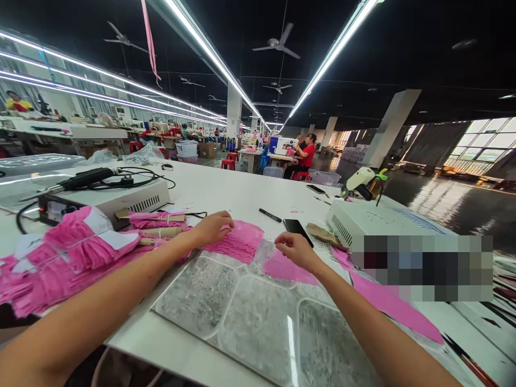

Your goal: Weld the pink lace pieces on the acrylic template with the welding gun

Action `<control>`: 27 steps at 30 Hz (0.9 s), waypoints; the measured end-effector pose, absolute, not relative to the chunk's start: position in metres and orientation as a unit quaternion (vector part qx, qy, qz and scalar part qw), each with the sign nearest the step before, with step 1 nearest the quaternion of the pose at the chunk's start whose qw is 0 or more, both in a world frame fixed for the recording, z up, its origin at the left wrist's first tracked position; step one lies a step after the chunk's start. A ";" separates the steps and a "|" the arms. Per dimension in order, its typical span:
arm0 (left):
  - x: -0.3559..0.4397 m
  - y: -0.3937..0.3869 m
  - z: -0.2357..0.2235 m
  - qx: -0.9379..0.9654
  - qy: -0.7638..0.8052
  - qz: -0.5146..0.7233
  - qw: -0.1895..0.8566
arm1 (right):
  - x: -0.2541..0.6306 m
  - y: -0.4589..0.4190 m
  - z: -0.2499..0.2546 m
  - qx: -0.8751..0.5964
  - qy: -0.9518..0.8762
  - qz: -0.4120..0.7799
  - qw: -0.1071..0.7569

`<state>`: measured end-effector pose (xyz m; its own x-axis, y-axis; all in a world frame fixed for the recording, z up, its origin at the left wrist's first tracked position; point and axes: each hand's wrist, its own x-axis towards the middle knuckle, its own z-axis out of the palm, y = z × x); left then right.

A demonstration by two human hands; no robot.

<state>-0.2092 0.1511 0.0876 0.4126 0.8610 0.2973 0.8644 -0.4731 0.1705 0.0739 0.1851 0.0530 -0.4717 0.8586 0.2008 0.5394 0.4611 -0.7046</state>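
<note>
My left hand [214,227] is over the top left part of a layered stack of pink fabric pieces [245,242], its fingers bent together. Whatever those fingers hold, if anything, is hidden. To its right, my right hand [297,249] is closed in a pinch, thumb against fingertips, just above a single pink fabric piece [284,267]. Nothing clear shows in that pinch. Both the stack and the single piece lie on a grey, stone-patterned board [258,317] at the front of the table.
Bundled pink fabric [80,252] lies at left beside a box-shaped device [149,196] carrying a black corded tool [86,178]. A phone [297,230] and black pen [270,215] lie beyond my hands. At right are another device [387,223], long pink fabric [395,306] and tweezers [467,357].
</note>
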 end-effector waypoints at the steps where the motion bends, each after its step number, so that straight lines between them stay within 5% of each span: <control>1: -0.192 0.146 0.084 -0.860 -0.486 -0.157 -0.006 | 0.087 0.180 0.050 -0.438 -0.807 0.292 0.267; 9: -0.094 0.137 0.046 -0.905 -0.416 -0.067 -0.054 | 0.143 0.145 0.026 -0.470 -0.818 0.262 0.204; 27: -0.114 0.108 0.074 -0.906 -0.396 -0.120 -0.085 | 0.127 0.114 0.038 -0.493 -0.853 0.087 0.146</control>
